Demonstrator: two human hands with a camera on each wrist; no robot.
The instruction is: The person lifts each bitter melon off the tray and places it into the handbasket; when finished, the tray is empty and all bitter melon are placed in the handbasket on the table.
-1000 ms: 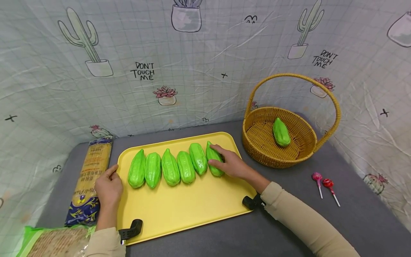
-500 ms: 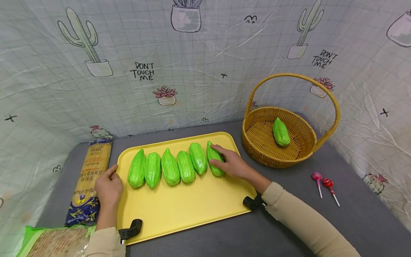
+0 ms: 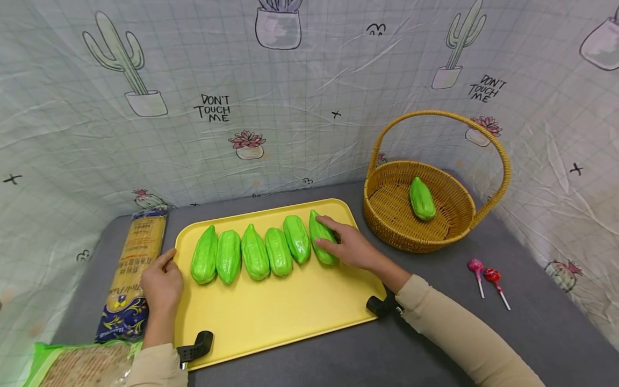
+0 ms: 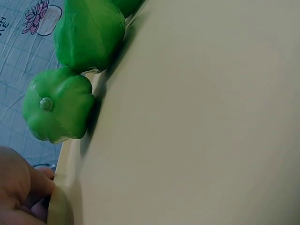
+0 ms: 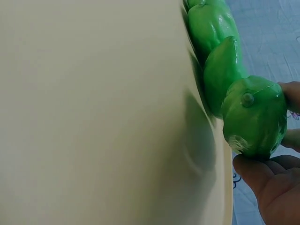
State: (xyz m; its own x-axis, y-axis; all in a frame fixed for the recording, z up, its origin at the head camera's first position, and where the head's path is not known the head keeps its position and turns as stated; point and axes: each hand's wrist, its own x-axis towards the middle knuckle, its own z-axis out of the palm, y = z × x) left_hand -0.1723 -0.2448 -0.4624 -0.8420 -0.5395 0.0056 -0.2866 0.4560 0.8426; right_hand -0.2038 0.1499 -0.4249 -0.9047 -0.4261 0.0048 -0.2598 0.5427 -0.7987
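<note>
In the head view, a yellow tray (image 3: 271, 322) bears a row of several glossy green papayas (image 3: 256, 252). My right hand (image 3: 348, 244) holds the rightmost papaya (image 3: 323, 239), thumb on one side and fingers on the other. The right wrist view shows the stem end of this held papaya (image 5: 255, 117) facing the camera, with a shadow on the tray beside it. At the tray's left rim, my left hand (image 3: 163, 282) grips the edge. In the left wrist view, its fingers (image 4: 42, 185) meet the rim just below the leftmost papaya (image 4: 58, 105).
A wicker basket (image 3: 377, 228) with a tall handle stands behind the tray on the right, one papaya (image 3: 422, 199) inside. Two lollipops (image 3: 492, 275) lie on the grey table (image 3: 425, 355). A noodle packet (image 3: 132, 269) and a green-edged bag (image 3: 82, 365) lie at left.
The head view has shifted slightly. My right hand keeps its hold on the rightmost papaya, whose pointed end sits a touch higher. My left hand stays at the tray's rim.
</note>
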